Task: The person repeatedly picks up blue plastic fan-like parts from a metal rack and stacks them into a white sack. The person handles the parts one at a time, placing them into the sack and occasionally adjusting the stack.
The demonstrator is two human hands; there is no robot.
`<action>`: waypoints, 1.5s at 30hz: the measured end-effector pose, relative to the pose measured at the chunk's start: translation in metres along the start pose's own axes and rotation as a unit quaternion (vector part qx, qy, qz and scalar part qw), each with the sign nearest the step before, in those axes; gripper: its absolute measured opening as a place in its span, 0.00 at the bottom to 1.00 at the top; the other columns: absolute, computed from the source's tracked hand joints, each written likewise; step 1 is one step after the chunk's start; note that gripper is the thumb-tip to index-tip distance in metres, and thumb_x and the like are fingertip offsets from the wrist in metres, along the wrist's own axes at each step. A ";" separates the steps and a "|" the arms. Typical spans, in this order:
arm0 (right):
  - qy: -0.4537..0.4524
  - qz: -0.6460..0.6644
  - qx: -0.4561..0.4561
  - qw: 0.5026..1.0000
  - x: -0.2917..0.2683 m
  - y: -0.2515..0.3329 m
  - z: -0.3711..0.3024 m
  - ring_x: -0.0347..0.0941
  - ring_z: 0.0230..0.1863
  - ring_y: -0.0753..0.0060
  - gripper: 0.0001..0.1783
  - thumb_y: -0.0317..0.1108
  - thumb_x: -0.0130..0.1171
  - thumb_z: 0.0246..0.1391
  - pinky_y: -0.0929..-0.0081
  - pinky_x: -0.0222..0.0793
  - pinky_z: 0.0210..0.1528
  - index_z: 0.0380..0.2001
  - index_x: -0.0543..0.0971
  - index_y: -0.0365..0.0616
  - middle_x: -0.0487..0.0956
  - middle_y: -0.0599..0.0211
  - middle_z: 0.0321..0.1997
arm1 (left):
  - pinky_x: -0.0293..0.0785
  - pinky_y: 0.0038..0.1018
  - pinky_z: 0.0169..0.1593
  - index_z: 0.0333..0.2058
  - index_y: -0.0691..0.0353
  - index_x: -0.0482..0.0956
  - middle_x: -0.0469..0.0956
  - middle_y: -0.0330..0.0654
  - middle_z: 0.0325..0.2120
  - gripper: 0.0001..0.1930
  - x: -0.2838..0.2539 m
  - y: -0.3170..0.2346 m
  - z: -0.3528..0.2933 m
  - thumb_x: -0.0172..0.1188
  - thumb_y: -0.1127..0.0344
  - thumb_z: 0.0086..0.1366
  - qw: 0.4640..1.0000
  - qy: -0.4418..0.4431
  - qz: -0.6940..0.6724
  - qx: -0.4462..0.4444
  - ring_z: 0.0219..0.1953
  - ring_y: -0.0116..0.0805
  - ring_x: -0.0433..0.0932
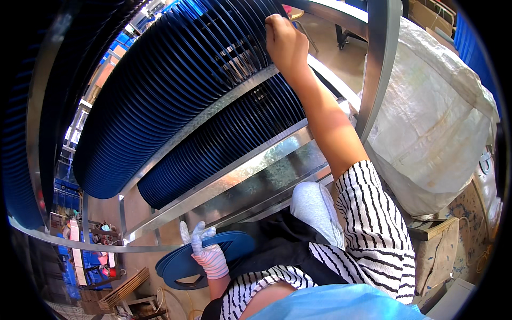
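My left hand (207, 253), in a pale striped glove, holds several flat blue plastic discs (178, 261) against my body at waist height. Its fingers reach up past the discs' rims, and cut-outs show in the lowest one. My bare right hand (287, 45) is raised to the upper row of dark blue discs (160, 90), at its right end. Its fingers are curled at the rim of the end disc; their tips are partly hidden. The discs in that row stand on edge, close together, along a metal rack (229, 181).
A lower row of blue discs (229, 138) sits beneath the upper one. A metal post (377, 64) rises right of my arm, with a large whitish woven sack (426, 117) beyond it. More discs (18, 128) stand at far left. A wooden box (437, 256) is at lower right.
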State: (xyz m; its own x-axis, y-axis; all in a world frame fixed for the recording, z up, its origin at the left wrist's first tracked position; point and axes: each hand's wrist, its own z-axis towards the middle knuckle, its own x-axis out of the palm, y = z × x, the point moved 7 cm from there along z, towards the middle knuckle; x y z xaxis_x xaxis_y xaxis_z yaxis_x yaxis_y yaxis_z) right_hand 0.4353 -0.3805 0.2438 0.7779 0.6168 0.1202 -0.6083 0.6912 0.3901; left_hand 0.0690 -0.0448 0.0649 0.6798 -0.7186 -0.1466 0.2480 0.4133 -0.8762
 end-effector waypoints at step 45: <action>0.228 0.070 0.145 0.960 0.027 0.022 -0.031 0.77 0.34 0.43 0.21 0.38 0.55 0.56 0.53 0.72 0.38 0.51 0.72 0.42 0.79 0.45 0.31 | 0.75 0.27 0.46 0.63 0.61 0.55 0.77 0.46 0.43 0.28 0.022 -0.010 0.003 0.49 0.76 0.65 0.973 -0.008 -0.194 -0.125 0.37 0.33 0.78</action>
State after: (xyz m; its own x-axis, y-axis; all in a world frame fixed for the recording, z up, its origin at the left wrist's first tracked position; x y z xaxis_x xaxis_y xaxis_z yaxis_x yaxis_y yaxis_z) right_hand 0.4381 -0.3368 0.2278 0.5017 0.8425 -0.1961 -0.5810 0.4962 0.6452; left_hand 0.0841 -0.0631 0.0716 0.5798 -0.7836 0.2232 0.3141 -0.0378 -0.9487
